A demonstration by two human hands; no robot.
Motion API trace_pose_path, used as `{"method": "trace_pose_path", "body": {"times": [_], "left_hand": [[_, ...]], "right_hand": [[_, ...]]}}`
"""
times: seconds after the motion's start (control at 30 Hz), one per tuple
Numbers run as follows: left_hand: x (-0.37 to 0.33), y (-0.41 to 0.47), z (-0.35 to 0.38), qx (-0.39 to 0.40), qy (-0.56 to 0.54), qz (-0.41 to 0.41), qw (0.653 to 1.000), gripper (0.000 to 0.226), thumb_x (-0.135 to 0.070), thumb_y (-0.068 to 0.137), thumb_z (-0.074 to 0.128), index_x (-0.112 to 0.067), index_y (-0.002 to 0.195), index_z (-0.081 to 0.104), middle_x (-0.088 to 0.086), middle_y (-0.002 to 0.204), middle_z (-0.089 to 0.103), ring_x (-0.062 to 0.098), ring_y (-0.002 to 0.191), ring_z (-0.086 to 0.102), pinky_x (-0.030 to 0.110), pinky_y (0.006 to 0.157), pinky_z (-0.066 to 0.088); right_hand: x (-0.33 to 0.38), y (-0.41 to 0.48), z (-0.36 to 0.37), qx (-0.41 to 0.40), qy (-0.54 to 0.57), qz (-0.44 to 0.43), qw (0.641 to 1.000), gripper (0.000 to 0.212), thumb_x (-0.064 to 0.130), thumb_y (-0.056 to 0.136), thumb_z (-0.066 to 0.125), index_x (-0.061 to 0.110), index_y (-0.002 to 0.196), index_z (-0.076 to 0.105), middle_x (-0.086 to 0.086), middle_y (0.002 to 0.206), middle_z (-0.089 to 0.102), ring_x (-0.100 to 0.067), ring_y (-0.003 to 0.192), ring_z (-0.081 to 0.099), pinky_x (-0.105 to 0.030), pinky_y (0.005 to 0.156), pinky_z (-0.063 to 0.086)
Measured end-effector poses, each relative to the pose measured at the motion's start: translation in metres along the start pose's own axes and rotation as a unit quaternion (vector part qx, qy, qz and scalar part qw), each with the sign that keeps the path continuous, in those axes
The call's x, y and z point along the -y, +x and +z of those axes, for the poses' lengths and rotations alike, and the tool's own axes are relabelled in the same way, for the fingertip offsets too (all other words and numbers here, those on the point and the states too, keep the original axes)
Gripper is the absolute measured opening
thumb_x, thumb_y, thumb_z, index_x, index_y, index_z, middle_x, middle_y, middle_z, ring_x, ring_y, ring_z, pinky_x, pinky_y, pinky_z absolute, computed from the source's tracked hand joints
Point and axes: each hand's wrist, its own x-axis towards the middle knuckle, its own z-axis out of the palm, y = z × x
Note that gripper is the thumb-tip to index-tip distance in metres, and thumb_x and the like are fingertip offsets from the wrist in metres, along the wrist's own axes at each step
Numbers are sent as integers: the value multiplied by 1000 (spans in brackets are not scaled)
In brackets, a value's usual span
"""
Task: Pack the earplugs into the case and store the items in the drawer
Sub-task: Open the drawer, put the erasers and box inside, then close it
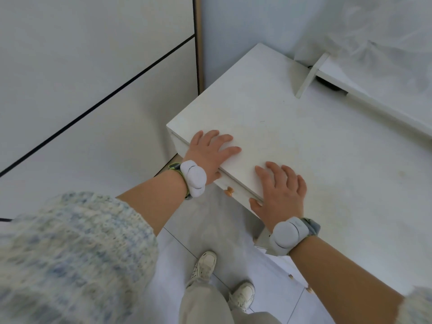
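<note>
A white cabinet (268,108) stands in the corner, and its flat top fills the middle of the head view. My left hand (210,153) lies flat on the top's near left edge, fingers spread, thumb curled under the lip. My right hand (280,190) lies flat on the near edge further right, fingers spread, thumb over the front. Between them, below the edge, shows the drawer front with a small wooden knob (229,191). The drawer looks pushed in. No earplugs or case are visible.
A tall white wardrobe (93,78) stands to the left. A white shelf or board (374,99) lies across the cabinet's far right, under clear plastic sheeting (374,31). More small knobs (309,289) show lower down. My feet in pale shoes (205,265) stand on the grey tiled floor.
</note>
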Motion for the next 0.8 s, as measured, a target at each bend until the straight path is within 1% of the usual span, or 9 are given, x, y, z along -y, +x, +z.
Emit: {"method": "trace_pose_path", "body": {"times": [0.13,0.33,0.57,0.8], "left_hand": [[-5,1,2,-19,-15,-14,1000,68,-26,79,61,-37,136,26,-4,152,19,29,141,9,50,117,2],[-6,3,8,-53,-30,-14,998,66,-22,78,63,-35,135,32,-1,150,26,32,141,13,52,116,1],[-3,5,9,-35,-14,-16,999,66,-25,83,57,-38,138,22,-4,153,17,29,142,6,50,117,-4],[-2,4,8,-41,-10,-11,999,68,-26,83,57,-39,138,21,-5,154,17,28,143,5,49,116,-4]], "right_hand": [[0,2,2,-3,-12,9,1000,75,31,51,80,23,116,45,-10,123,59,-41,112,53,-62,92,41],[5,3,5,-10,-34,16,999,71,29,52,79,20,115,46,-11,120,59,-42,109,54,-62,89,43],[7,4,6,-8,-57,13,998,69,28,55,78,18,115,45,-13,121,58,-42,109,54,-62,88,44],[6,3,3,-8,-50,13,999,68,29,56,77,18,116,45,-12,122,58,-42,110,53,-61,89,43]]}}
